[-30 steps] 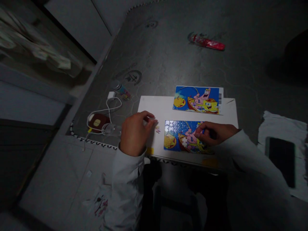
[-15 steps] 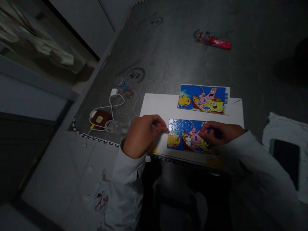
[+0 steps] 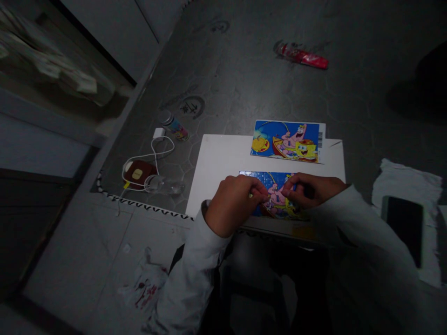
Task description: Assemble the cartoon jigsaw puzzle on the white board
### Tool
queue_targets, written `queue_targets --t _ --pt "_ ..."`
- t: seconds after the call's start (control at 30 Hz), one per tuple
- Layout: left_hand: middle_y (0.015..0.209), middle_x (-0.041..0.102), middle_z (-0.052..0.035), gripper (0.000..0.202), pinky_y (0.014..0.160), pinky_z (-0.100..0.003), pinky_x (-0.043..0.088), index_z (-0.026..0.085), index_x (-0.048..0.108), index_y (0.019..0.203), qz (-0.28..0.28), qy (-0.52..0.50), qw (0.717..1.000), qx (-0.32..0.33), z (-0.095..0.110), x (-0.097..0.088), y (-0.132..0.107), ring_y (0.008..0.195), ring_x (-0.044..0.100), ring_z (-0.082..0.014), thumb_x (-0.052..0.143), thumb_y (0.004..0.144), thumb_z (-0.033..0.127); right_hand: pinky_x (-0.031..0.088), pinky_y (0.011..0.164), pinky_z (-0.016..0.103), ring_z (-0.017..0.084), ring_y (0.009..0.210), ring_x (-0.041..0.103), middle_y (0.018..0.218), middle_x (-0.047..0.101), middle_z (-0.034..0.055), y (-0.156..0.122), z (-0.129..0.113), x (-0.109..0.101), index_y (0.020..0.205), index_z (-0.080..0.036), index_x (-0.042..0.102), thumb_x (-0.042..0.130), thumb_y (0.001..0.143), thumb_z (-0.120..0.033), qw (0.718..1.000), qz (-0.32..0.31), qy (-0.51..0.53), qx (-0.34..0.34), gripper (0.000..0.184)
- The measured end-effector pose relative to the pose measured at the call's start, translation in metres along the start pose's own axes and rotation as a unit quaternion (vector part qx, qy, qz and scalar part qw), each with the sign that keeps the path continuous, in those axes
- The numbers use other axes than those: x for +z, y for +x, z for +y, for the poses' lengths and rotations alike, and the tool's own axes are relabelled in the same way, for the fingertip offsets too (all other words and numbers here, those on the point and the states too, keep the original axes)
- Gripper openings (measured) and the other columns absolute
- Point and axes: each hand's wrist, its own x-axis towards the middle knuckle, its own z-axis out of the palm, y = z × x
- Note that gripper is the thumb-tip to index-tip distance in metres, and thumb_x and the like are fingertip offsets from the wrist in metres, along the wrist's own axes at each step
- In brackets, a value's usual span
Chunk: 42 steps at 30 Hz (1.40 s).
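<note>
A colourful cartoon jigsaw puzzle (image 3: 275, 195) lies on a white board (image 3: 223, 158) on the dark floor. My left hand (image 3: 233, 204) rests over the puzzle's left part, fingers pinched together on a small puzzle piece at the picture's middle. My right hand (image 3: 310, 190) lies on the puzzle's right part, fingers curled and pressing it down. A printed reference picture (image 3: 287, 141) of the same cartoon lies at the board's far edge.
Left of the board lie a small can (image 3: 172, 124), a white charger with cable (image 3: 159, 139), a dark red power bank (image 3: 137, 173) and a clear bottle (image 3: 164, 185). A red wrapper (image 3: 302, 56) lies far off. A phone (image 3: 401, 228) rests on white cloth at right.
My left hand picked up the loose piece beside the puzzle and carried it right, from the bare board onto the puzzle's middle. My right hand stayed on the puzzle.
</note>
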Motion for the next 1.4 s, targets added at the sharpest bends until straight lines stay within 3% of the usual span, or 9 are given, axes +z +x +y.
queue_targets --t 0.2,0.53,0.87,1.03,1.27,1.4 --pt "0.090 0.089 -0.0008 0.006 0.091 -0.036 0.057 0.028 0.093 0.102 0.004 0.023 1.000 -0.002 0.004 0.002 -0.001 0.087 0.081 -0.0212 0.087 0.100 0.026 0.038 0.056 0.032 0.016 0.051 0.055 0.059 0.065 -0.0053 0.012 0.021 0.015 0.092 -0.032 0.081 0.076 0.086 -0.054 1.000 -0.015 0.004 0.002 0.023" --pt "0.100 0.091 0.0006 0.005 0.088 -0.039 0.055 0.030 0.091 0.101 0.035 0.046 0.998 0.014 0.002 0.010 -0.006 0.093 0.082 -0.0236 0.086 0.101 0.030 0.039 0.059 0.032 0.016 0.053 0.055 0.059 0.067 -0.0055 0.006 0.007 0.003 0.091 -0.032 0.082 0.076 0.085 -0.049 1.000 -0.015 0.018 0.012 0.019" --pt "0.089 0.085 0.0010 0.009 0.073 -0.034 0.045 0.026 0.086 0.093 0.034 0.040 0.998 -0.030 0.001 0.009 0.000 0.082 0.075 -0.0209 0.093 0.094 0.031 0.038 0.057 0.032 0.016 0.050 0.055 0.058 0.066 -0.0057 0.012 0.020 0.016 0.088 -0.032 0.080 0.078 0.083 -0.055 1.000 -0.007 -0.001 0.020 0.024" --pt "0.091 0.085 0.0017 0.003 0.078 -0.035 0.046 0.027 0.087 0.096 0.036 0.032 0.999 0.001 0.001 0.008 -0.003 0.084 0.074 -0.0201 0.090 0.096 0.028 0.038 0.058 0.032 0.016 0.053 0.057 0.059 0.067 -0.0056 0.007 0.010 0.008 0.089 -0.032 0.080 0.076 0.085 -0.053 1.000 -0.001 0.013 0.018 0.022" --pt "0.097 0.087 -0.0021 0.005 0.081 -0.036 0.050 0.026 0.087 0.102 0.163 0.030 0.986 -0.022 -0.010 -0.010 -0.007 0.086 0.075 -0.0223 0.083 0.101 0.027 0.040 0.058 0.032 0.016 0.051 0.057 0.055 0.064 -0.0069 0.010 0.012 0.010 0.084 -0.032 0.079 0.081 0.083 -0.048 1.000 -0.014 0.007 0.025 0.016" --pt "0.098 0.088 -0.0041 0.007 0.084 -0.038 0.053 0.024 0.086 0.101 0.205 0.033 0.978 -0.033 -0.022 -0.015 -0.004 0.090 0.077 -0.0250 0.081 0.103 0.029 0.042 0.062 0.032 0.017 0.057 0.063 0.061 0.069 -0.0065 0.003 -0.001 0.000 0.087 -0.034 0.080 0.079 0.089 -0.045 1.000 0.002 0.010 0.010 0.011"
